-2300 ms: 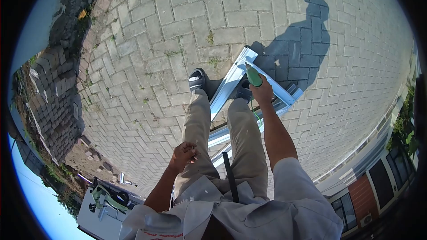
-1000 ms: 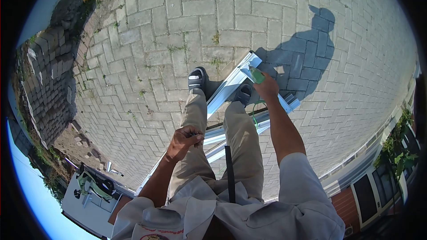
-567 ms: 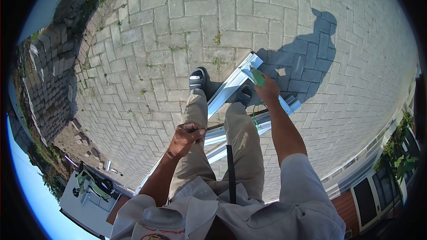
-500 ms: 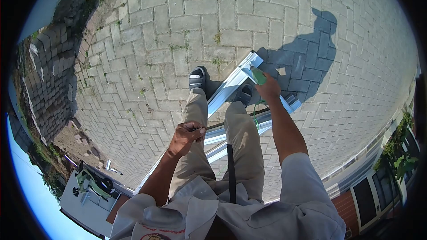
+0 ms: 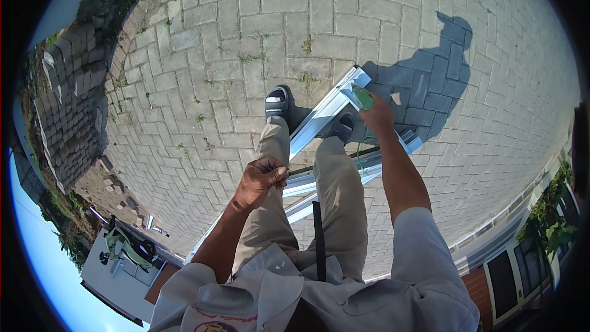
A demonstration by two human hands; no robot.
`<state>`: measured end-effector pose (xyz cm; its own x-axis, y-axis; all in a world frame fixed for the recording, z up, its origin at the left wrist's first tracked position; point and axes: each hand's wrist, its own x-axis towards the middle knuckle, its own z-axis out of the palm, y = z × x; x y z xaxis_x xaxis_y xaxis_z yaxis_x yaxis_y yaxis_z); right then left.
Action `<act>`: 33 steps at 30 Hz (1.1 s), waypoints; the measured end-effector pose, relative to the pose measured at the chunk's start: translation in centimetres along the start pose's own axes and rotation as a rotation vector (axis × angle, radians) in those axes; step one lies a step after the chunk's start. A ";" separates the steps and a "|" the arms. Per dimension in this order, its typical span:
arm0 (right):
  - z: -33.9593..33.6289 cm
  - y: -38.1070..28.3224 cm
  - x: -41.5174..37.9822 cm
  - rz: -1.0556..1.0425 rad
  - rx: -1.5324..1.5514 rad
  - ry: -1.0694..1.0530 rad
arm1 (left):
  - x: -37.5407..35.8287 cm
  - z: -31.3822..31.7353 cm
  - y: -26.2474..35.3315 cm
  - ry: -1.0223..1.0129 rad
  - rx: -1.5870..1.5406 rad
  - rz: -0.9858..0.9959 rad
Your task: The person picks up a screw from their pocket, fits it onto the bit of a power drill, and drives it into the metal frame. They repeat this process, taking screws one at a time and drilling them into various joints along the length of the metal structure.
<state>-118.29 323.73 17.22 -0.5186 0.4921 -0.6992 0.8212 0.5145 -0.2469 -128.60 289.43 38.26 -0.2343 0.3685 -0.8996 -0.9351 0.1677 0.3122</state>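
Observation:
My right hand (image 5: 378,114) is closed round a green tool (image 5: 362,97), whose front end meets the upper end of a silvery metal profile (image 5: 319,117). From the tool a green cord (image 5: 361,152) runs down. Over my knee, my left hand (image 5: 261,179) is closed with thumb against fingers; what it pinches is too small to name. More metal profiles (image 5: 369,169) lie below, crossing under my legs. Between my feet, in dark sandals (image 5: 277,103), passes the long profile.
Grey paving bricks (image 5: 246,24) cover the ground. Stacked bricks (image 5: 70,110) stand at the left. A green machine (image 5: 132,249) is at the lower left, near a wall. A building with windows (image 5: 504,280) and plants (image 5: 550,227) is at the lower right.
The view has shifted slightly, so the ground and profiles sit a little to the right. My right hand still holds the green tool at the profile's end; my left hand stays closed.

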 end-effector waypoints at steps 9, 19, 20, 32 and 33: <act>2.5 -1.0 -1.7 -0.079 -0.229 -0.007 | 1.4 1.9 0.6 -0.067 0.089 0.063; -1.8 1.9 -11.1 -0.127 0.478 0.229 | 2.3 3.0 0.1 -0.023 -0.086 0.075; -3.9 2.2 -13.9 -0.118 0.678 0.142 | 3.1 2.7 -0.2 -0.033 -0.133 0.081; -16.1 1.5 -27.1 -0.165 0.980 -0.131 | 6.0 4.5 -0.2 -0.097 -0.142 0.083; -16.2 1.6 -27.1 -0.168 0.989 -0.145 | 5.9 4.6 -0.1 -0.097 -0.133 0.082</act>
<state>-106.82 322.57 46.59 -0.6653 0.3433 -0.6630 0.6034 -0.2757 -0.7482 -128.66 295.84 34.28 -0.2904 0.4636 -0.8371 -0.9423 0.0138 0.3346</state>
